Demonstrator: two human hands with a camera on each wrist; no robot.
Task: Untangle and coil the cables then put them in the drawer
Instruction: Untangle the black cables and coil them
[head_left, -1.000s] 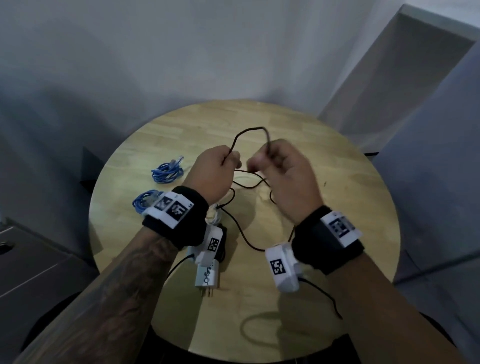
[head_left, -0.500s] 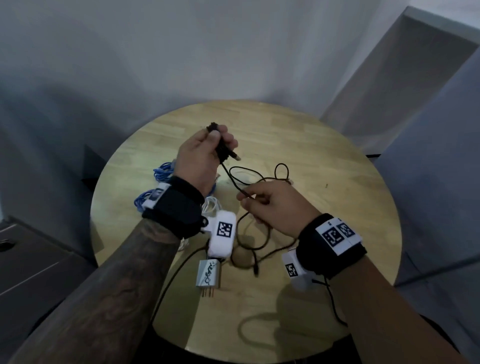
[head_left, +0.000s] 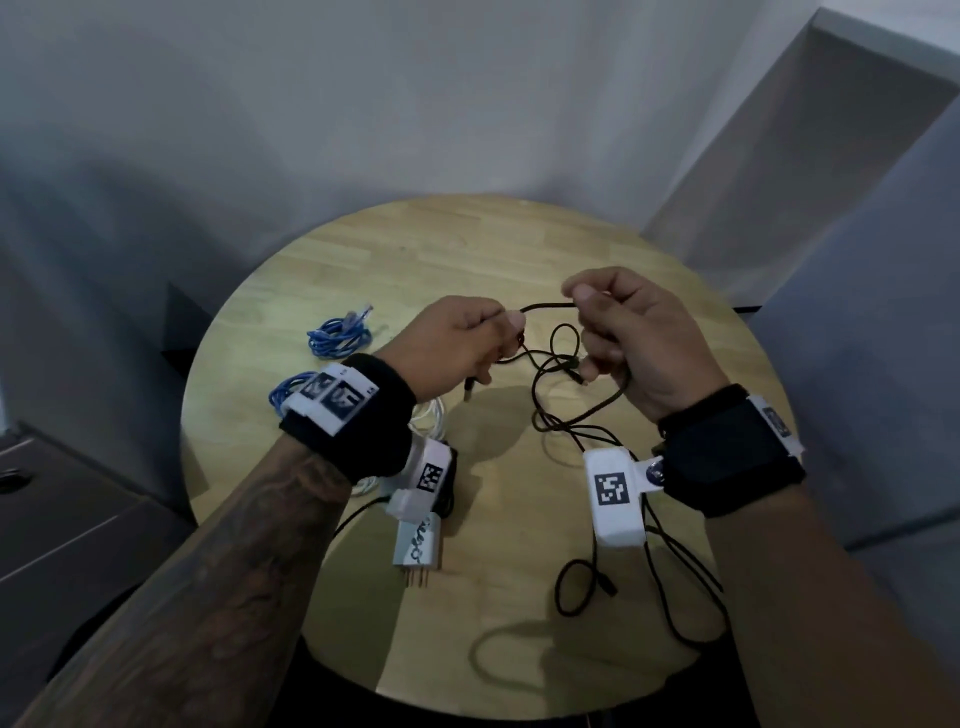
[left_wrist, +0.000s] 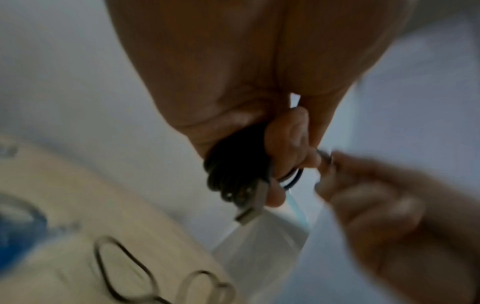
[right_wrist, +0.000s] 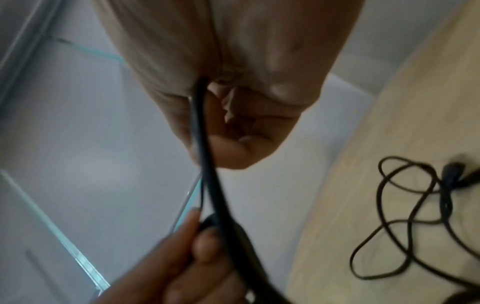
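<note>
Both hands raised above round wooden table (head_left: 519, 249), knuckles toward head camera, forearms converging from lower corners.

Left hand (head_left: 452, 345) curled into loose fist, thumb and forefinger pinching black cable (head_left: 548, 307). Left wrist view: several dark turns of cable bunched inside curled fingers (left_wrist: 288, 139), a metal plug end (left_wrist: 250, 209) sticking out below fist. Wrist roughly level, palm turned down and inward.

Right hand (head_left: 639, 338) slightly higher and farther from body, fingers curled, thumb and forefinger pinching same cable just right of left hand; short span drawn nearly straight between the two pinches. Right wrist view: cable running down out of closed palm past fingertips (right_wrist: 228, 150), left hand's fingers meeting it below.

Rest of black cable hanging in loose loops beneath hands, more slack lying on table toward near right edge, one plug end (head_left: 605, 583) resting there.

Two blue cable bundles on table's left side: one (head_left: 340, 335) lying clear, other (head_left: 288, 392) partly hidden behind left wristband. White cable (head_left: 428, 415) and white adapter (head_left: 415, 543) under left forearm.

Dark drawer unit (head_left: 67, 519) at far left, beside table; open or closed, cannot tell.
</note>
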